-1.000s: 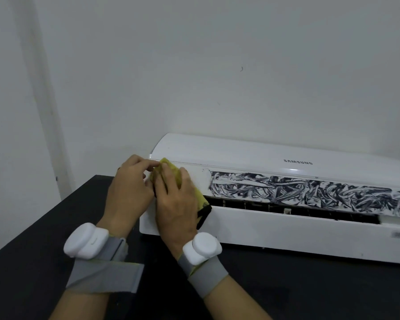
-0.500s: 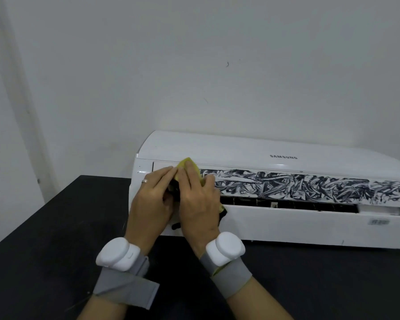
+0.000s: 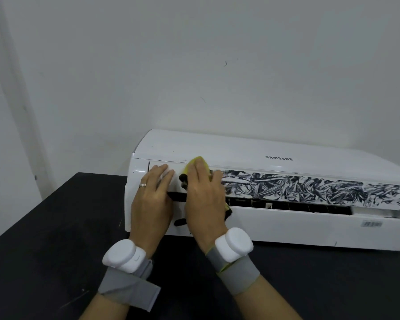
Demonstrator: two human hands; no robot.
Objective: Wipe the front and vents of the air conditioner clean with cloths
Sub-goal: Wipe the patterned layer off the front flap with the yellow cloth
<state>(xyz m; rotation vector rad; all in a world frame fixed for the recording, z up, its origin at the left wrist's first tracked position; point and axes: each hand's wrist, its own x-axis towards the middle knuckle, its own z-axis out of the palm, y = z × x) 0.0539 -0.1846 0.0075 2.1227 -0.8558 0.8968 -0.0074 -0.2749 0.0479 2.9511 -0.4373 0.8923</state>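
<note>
Fingers of the right hand (image 3: 204,197) lie extended and close together, pressing a yellow cloth with dark soiled edges (image 3: 198,163) flat against the louvre flap (image 3: 310,188) of the white wall-type air conditioner unit (image 3: 275,218); the cloth is pinned under the palm, not gripped in a fist. Fingers of the left hand (image 3: 151,204) are flat and spread on the clean left end of the flap, holding nothing; a ring shows on one finger. Both wrists carry a white puck-shaped device on a grey strap (image 3: 233,247).

The unit rests on a matte black tabletop (image 3: 44,239), its back near a plain white wall (image 3: 194,65). Dark ink-like scribble covers the flap from just right of the cloth to its right end. The vent slot (image 3: 286,205) below is open and dark.

Against the earlier frames: the hands are now apart, where they were together on the cloth; the left has released it and braces the flap. The cleared white strip at the left end is wider, and the cloth sits further right along the flap.
</note>
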